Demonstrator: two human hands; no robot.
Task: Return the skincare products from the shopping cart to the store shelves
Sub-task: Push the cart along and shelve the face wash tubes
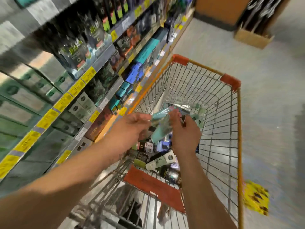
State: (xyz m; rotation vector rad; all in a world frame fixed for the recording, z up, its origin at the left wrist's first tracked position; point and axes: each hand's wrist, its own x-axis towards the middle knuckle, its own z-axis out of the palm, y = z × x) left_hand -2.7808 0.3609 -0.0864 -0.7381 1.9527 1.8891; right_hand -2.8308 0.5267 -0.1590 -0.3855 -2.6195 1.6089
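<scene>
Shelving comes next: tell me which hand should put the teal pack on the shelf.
Probably left: the left hand touches the teal pack on the shelves' side; the right hand is farther away.
</scene>
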